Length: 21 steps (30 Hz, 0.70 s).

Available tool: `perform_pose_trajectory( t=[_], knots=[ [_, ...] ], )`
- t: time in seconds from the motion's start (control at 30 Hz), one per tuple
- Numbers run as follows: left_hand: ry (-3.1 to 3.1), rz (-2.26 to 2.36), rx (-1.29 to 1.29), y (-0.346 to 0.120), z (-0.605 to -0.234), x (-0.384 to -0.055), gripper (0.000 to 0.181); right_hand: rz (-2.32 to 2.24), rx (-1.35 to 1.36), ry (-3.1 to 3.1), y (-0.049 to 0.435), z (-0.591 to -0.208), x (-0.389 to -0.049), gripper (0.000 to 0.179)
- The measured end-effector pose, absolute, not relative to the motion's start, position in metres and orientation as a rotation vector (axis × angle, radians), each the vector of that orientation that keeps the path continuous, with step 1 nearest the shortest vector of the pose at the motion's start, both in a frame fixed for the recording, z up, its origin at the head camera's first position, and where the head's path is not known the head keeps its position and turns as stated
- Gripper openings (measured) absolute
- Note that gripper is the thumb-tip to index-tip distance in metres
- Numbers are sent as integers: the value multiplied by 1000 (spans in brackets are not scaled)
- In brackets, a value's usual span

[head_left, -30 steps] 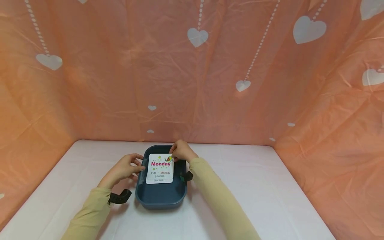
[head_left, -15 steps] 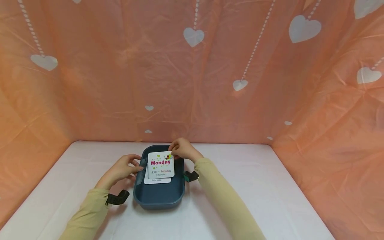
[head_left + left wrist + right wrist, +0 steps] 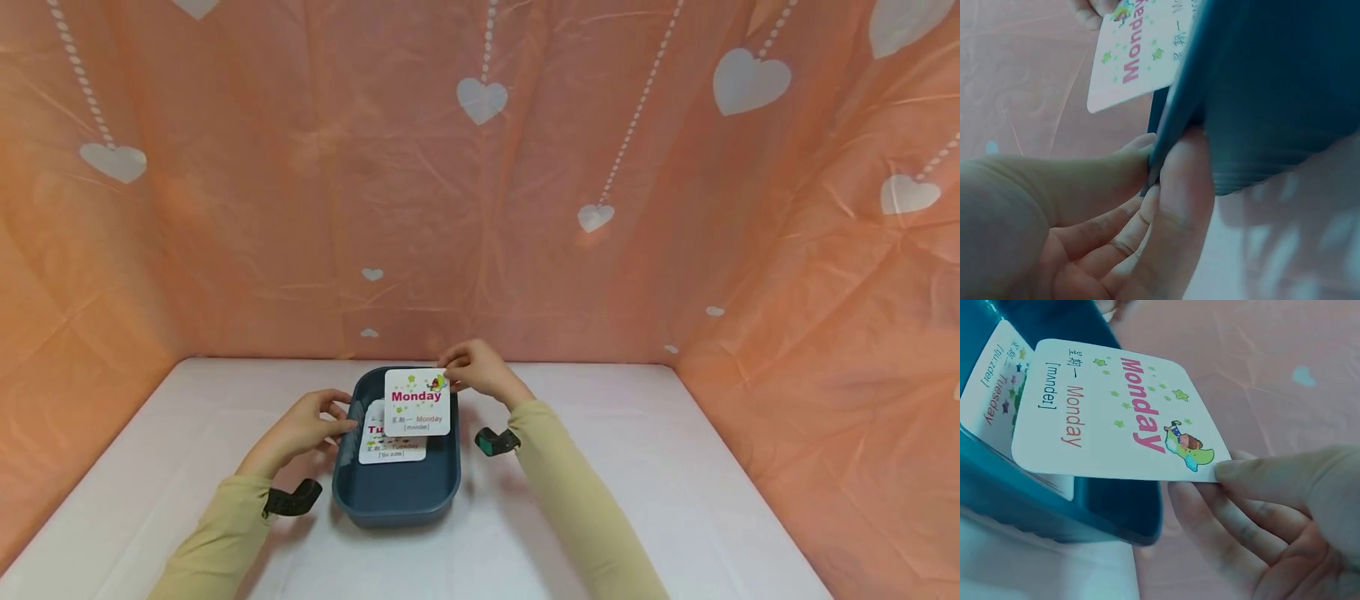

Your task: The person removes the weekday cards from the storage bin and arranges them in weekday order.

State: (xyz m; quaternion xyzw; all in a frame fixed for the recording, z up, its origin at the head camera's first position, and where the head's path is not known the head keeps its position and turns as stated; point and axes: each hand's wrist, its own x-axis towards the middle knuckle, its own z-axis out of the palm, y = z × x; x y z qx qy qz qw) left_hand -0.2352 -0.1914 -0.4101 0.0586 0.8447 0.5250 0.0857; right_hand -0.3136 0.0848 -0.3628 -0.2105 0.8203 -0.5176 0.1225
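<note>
A white flashcard printed "Monday" [image 3: 416, 404] is pinched at its top right corner by my right hand [image 3: 483, 372], thumb above and fingers beneath in the right wrist view. It hangs over the dark blue plastic tray [image 3: 396, 492]. Inside the tray lies a "Tuesday" flashcard [image 3: 390, 453], partly covered from above by the Monday card. More card edges seem to show under it in the right wrist view. My left hand [image 3: 303, 427] grips the tray's left rim between thumb and fingers, as the left wrist view [image 3: 1175, 187] confirms.
The tray stands on a white-covered table [image 3: 615, 483], close to its back edge. Orange cloth with white hearts [image 3: 420, 183] hangs behind and on both sides. Black bands [image 3: 294, 497] sit on both wrists.
The right hand has lifted the Monday card off the stack and carried it up and to the right, uncovering part of the Tuesday card. The left hand stays on the rim.
</note>
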Motion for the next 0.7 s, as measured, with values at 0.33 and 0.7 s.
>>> perform_pose_trajectory(
  t=[0.33, 0.7],
  knots=[
    [2472, 1597, 192, -193, -413, -238, 49, -1684, -454, 2358, 112, -361, -317, 29],
    [2429, 1618, 161, -198, -419, -238, 51, -1833, -301, 2304, 152, -365, -318, 28]
  ],
)
